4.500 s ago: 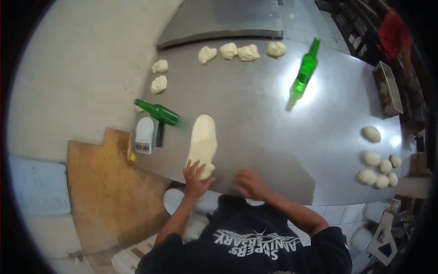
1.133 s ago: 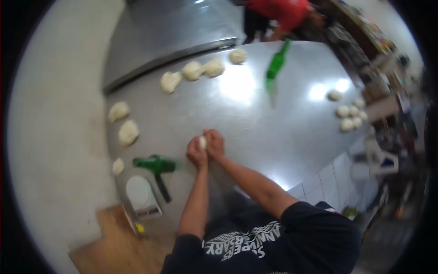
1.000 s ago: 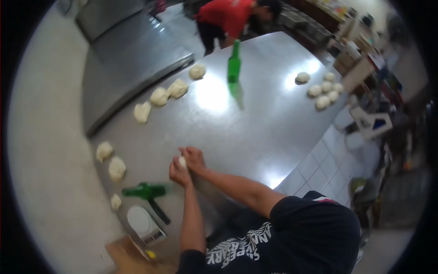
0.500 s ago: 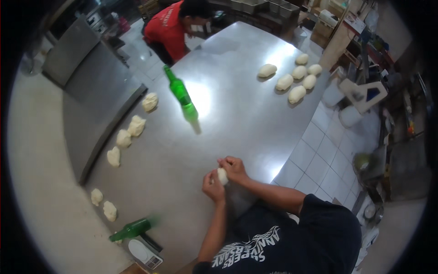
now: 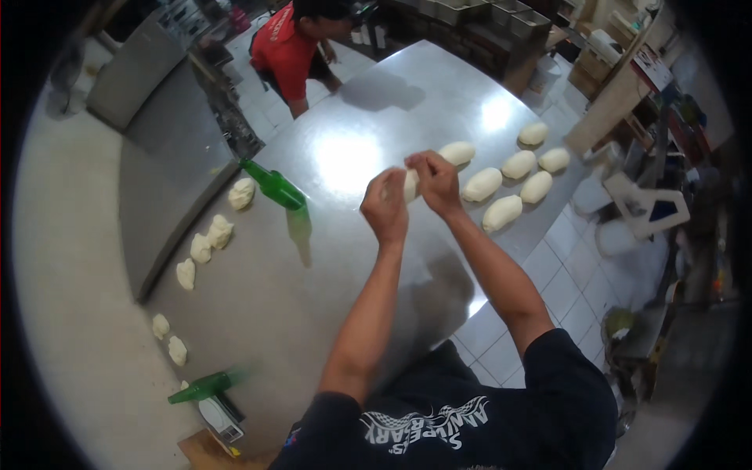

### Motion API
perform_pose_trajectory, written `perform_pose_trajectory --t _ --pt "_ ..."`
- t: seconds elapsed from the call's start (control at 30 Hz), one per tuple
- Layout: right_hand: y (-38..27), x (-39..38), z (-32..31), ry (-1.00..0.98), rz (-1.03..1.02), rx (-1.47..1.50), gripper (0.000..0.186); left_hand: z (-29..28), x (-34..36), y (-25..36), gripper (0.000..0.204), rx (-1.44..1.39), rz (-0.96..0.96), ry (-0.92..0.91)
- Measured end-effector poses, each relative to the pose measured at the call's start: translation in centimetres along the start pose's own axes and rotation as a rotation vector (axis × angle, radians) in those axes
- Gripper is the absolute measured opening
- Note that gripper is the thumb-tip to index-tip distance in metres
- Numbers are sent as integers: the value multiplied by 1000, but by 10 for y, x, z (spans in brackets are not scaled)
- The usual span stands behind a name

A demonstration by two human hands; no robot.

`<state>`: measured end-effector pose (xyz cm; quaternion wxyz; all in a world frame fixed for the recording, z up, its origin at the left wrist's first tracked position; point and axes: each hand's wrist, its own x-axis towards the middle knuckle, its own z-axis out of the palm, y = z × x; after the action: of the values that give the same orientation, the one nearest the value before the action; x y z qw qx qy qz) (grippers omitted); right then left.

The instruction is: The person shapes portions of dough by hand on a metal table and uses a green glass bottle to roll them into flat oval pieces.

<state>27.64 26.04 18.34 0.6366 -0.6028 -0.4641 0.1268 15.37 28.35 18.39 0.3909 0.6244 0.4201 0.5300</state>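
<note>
My left hand (image 5: 384, 205) and my right hand (image 5: 435, 184) are closed round a pale dough piece (image 5: 410, 188), held over the steel table (image 5: 337, 298) beside several smooth oval dough pieces (image 5: 486, 185) on the right. Rough dough lumps (image 5: 221, 232) lie in a line along the left side. A green bottle (image 5: 276, 186) lies tilted across the middle left, and another green bottle (image 5: 204, 388) lies near the white scale (image 5: 220, 420) at the lower left.
A person in a red shirt (image 5: 286, 59) bends beside the table's far edge. A steel counter (image 5: 168, 188) adjoins the left side. A white plastic object with a cutout (image 5: 638, 205) and white buckets (image 5: 615, 235) stand right of the table, by the tiled floor (image 5: 548, 290).
Earlier a flattened dough strip lay under my left hand; now both hands grip a compact piece. Since half a second ago they have moved up and right, toward the oval pieces.
</note>
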Motion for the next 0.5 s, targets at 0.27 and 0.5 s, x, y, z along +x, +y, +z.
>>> perform_pose_trajectory --t 0.27,0.5 --pt "118 -100 11 -208 -59 -461 58 -122 -81 -146 70 720 -286 -340" --pt "22 -285 69 -829 -246 -788 68 -306 -281 -116 73 1018 -72 -536"
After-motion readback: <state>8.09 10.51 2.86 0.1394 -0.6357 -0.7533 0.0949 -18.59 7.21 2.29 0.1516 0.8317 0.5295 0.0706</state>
